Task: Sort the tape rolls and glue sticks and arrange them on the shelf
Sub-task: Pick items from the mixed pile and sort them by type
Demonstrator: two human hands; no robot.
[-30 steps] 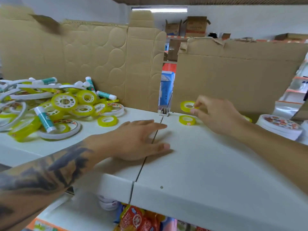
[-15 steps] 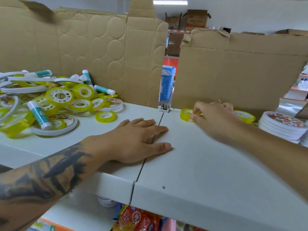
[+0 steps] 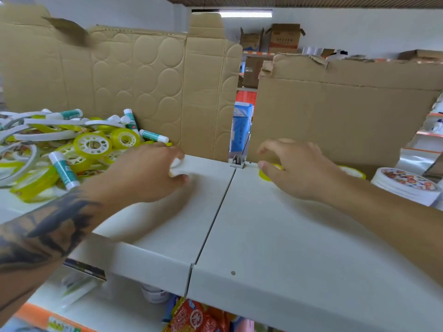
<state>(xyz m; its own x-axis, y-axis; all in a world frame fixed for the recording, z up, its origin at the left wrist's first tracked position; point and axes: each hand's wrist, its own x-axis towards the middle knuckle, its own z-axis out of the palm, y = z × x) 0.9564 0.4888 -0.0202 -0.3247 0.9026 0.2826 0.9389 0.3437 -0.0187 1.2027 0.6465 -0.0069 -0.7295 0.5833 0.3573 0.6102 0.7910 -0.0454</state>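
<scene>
Shelf: painted sheet metal by the look, smooth, matt off-white. Cardboard backing: brown corrugated paperboard, matt, embossed with round dents on the left panel, torn rough top edge on the right. Tape rolls: glossy translucent yellow film on plastic cores; glue sticks: smooth plastic tubes.

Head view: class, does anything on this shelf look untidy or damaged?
Yes. The tape rolls and glue sticks lie tangled in one unsorted heap at the shelf's left end, and the cardboard backing on the right has a torn top edge.
</scene>
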